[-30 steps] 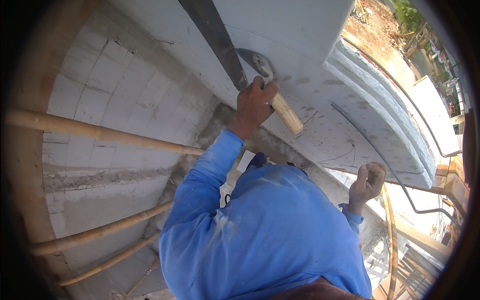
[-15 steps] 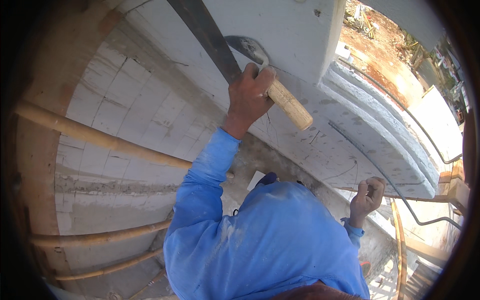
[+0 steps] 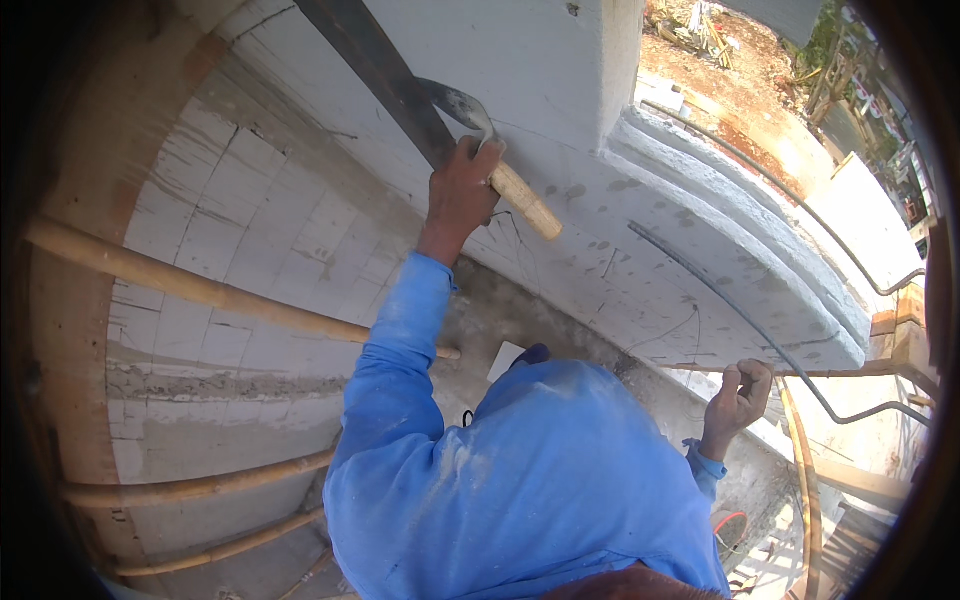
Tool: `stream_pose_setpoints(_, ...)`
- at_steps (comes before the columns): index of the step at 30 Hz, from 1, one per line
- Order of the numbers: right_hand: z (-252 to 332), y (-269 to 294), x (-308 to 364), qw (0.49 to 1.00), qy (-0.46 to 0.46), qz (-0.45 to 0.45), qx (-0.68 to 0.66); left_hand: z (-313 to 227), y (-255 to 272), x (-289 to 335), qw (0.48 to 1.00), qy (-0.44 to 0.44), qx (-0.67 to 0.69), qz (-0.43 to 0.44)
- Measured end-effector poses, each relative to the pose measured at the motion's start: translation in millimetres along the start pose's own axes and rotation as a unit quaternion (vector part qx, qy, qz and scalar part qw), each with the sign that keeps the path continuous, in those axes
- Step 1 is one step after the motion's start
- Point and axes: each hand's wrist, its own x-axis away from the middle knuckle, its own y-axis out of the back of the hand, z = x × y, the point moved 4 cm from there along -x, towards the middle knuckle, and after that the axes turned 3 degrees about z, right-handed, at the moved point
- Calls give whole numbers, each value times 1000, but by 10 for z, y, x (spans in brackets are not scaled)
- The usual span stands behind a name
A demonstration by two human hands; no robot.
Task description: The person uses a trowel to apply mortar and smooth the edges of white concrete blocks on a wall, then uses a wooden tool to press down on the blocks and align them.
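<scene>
My left hand point(image 3: 460, 195) is raised against the white wall, its fingers wrapped round two tools together. One is a trowel with a pale wooden handle point(image 3: 526, 201) pointing down to the right and a mortar-smeared blade point(image 3: 452, 103). The other is a long, flat, dark bar point(image 3: 375, 70) that slants to the upper left past the picture's edge. On the right, my right hand point(image 3: 738, 400) is held up with its fingers curled in. Nothing shows in it, and a bent steel rod point(image 3: 735, 312) passes just beyond its fingertips.
Bamboo poles point(image 3: 200, 285) run across the left side in front of a block wall point(image 3: 230, 190). A curved, stepped white ledge point(image 3: 740, 225) lies at the right, with another bent rod point(image 3: 745, 155) above it. Thin wires point(image 3: 522, 235) stick out of the wall.
My view has turned a little, so the wall and ledge sit further left. My left hand, with the trowel and bar, appears further left too. The right hand stays curled in nearly the same place.
</scene>
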Motion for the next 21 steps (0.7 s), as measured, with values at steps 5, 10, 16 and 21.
stream_pose_setpoints(5,-68,23,13,999,-16,3,-28,304,-174,128,995,51,10,80)
stream_pose_setpoints(10,-56,34,11,1000,-15,19,-19,646,-190,261,990,84,-24,108)
stream_pose_setpoints(16,-56,33,26,999,-34,32,-4,517,-144,194,959,181,-97,196)
stream_pose_setpoints(21,-19,59,55,999,-42,22,-7,603,-121,176,939,250,-82,222)
